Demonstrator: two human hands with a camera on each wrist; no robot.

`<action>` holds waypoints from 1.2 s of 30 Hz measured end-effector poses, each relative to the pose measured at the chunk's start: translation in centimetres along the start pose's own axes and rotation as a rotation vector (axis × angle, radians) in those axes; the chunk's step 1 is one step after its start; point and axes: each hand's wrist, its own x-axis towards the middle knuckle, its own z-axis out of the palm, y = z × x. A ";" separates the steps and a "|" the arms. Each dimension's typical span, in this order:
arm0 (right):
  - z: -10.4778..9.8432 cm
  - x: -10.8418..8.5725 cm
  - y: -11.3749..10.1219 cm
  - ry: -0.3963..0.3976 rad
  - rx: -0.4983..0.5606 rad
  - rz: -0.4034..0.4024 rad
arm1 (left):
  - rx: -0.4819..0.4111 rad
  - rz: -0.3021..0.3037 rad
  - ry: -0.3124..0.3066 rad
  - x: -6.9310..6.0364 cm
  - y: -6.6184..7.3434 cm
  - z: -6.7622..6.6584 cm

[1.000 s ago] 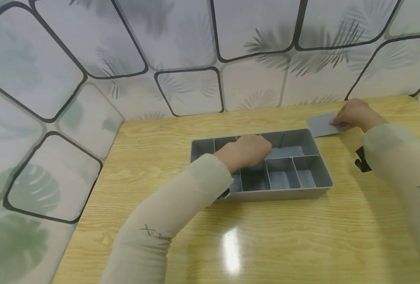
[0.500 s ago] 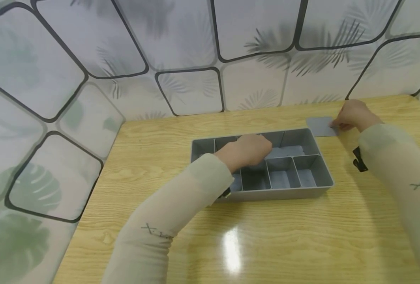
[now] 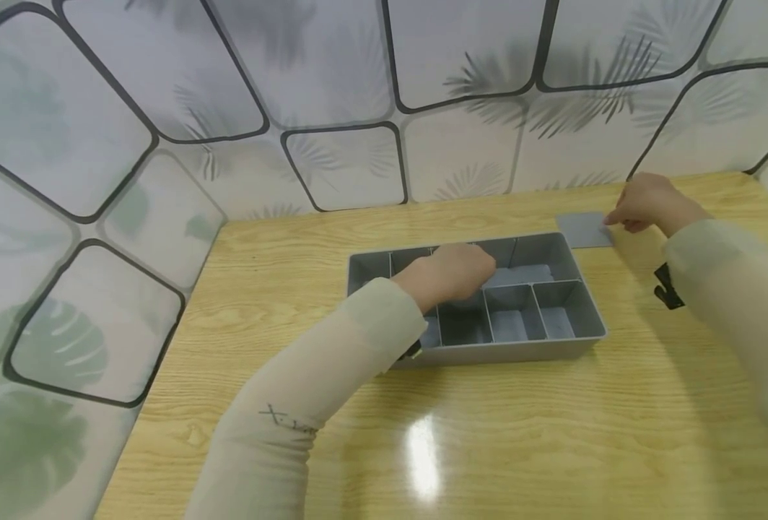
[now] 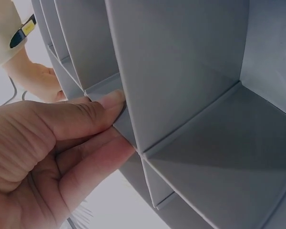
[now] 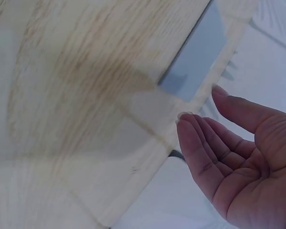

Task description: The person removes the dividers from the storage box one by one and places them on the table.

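A grey organizer box (image 3: pixel 501 353), split into several compartments by thin dividers, sits on the wooden table. Over its middle is my left hand (image 3: pixel 447 274). In the left wrist view, thumb and fingers of the left hand (image 4: pixel 62 143) pinch a grey divider (image 4: pixel 126 125) where partitions meet; the head view hides that grip. Flat on the table beyond the box's right corner lies a thin grey rectangular plate (image 3: pixel 582 230). My right hand (image 3: pixel 650 202) is at this plate's right edge. The right wrist view shows the right hand (image 5: pixel 233 157) with thumb and fingers apart, clear of the plate (image 5: pixel 195 55).
The wooden table (image 3: pixel 507 440) meets a patterned wall (image 3: pixel 462 159) behind the box and another on the left. Black straps show at both wrists.
The grey plate has gone from tilted in my right fingers to flat on the table, and the right hand has let go of it. My left hand keeps its place over the box.
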 end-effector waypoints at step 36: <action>-1.9 -5.2 -8.1 -0.062 -0.212 -0.143 | 0.005 -0.014 -0.019 -0.1 -0.3 0.2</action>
